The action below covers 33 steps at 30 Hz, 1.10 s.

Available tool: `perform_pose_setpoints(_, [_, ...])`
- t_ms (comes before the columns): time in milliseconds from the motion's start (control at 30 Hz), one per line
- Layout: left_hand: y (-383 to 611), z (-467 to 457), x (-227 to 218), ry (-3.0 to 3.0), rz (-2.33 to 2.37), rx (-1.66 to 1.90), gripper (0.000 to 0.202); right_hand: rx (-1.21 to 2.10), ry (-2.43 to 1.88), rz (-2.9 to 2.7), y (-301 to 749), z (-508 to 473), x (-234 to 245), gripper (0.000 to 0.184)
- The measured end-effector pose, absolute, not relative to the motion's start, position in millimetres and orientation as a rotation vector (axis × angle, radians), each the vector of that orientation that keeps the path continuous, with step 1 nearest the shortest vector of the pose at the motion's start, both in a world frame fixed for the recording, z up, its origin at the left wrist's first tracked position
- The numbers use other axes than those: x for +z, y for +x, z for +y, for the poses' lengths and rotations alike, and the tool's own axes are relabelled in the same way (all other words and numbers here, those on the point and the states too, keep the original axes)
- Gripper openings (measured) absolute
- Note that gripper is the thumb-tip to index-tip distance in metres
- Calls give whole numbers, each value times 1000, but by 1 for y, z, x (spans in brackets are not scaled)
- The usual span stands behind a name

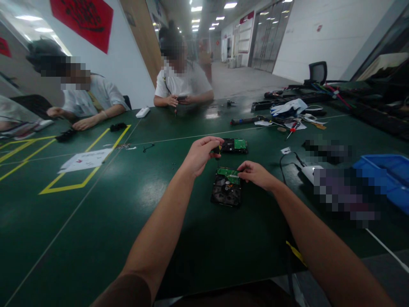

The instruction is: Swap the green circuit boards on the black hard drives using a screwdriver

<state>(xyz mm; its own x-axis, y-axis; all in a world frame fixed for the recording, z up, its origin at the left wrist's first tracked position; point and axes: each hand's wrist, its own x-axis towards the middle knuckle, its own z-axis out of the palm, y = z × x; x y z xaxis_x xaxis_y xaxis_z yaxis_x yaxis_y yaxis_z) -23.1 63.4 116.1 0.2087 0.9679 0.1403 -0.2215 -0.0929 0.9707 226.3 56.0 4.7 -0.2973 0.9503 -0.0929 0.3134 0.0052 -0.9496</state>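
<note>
On the green table in front of me lies a hard drive with its underside up, a green circuit board across its far end. My left hand is closed round the dark and yellow handle of a small screwdriver. Its thin shaft points down at the far left corner of the board. The fingers of my right hand are closed at the right edge of the drive, beside the board. Just beyond my left hand rests a second hard drive, also showing a green board.
A blue bin and a white power strip with cables are on the right. Farther back lie a red screwdriver, gloves and other tools. A paper sheet lies left within yellow tape. Two people sit across the table.
</note>
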Motion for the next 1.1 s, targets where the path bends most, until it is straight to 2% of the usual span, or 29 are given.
perform_pose_setpoints(633, [-25,61,120,1363,967,1181,18,1287,-1313,-1718,220,50,12,31])
perform_pose_setpoints(1100, [-22,61,119,1187,842,1203,6,1281,-1427,-1631,210,45,17,29])
